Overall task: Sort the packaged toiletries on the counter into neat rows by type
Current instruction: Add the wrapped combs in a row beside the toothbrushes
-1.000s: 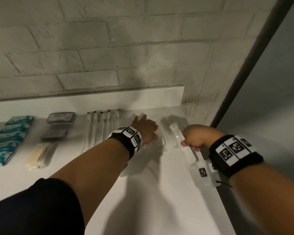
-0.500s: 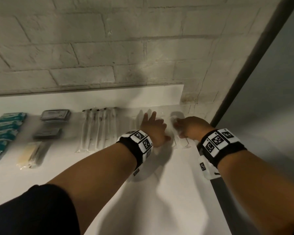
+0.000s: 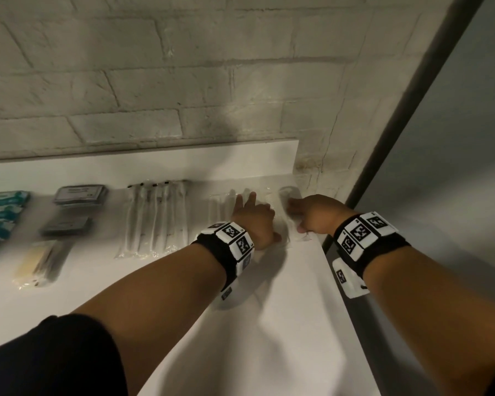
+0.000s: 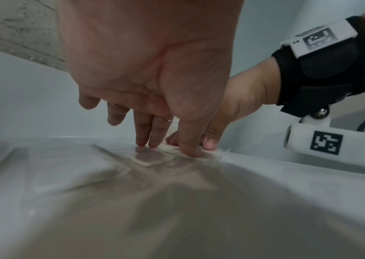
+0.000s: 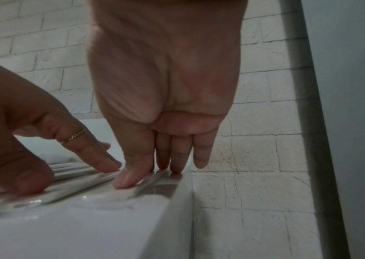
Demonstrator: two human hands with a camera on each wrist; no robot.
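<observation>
Both hands at 1 o'clock end of counter [image 3: 269, 324], by brick wall [image 3: 183, 81]. Left hand [image 3: 253, 221] flat, fingers straight, pressing clear packets [image 3: 226, 207]. Right hand [image 3: 316, 214] fingers extended, tips pressing clear packet [image 3: 290, 195] at counter's right edge, nothing gripped. Toothbrush row [image 3: 157, 218] at 11, dark boxes [image 3: 80, 194] and teal packs [image 3: 3, 212] at 10.

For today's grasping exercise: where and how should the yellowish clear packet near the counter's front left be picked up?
Pinch the yellowish packet across its long side edges from above, near the middle. It lies flat and long on the counter, tilted, so thumb and fingers should probably straddle its narrow width.
</observation>
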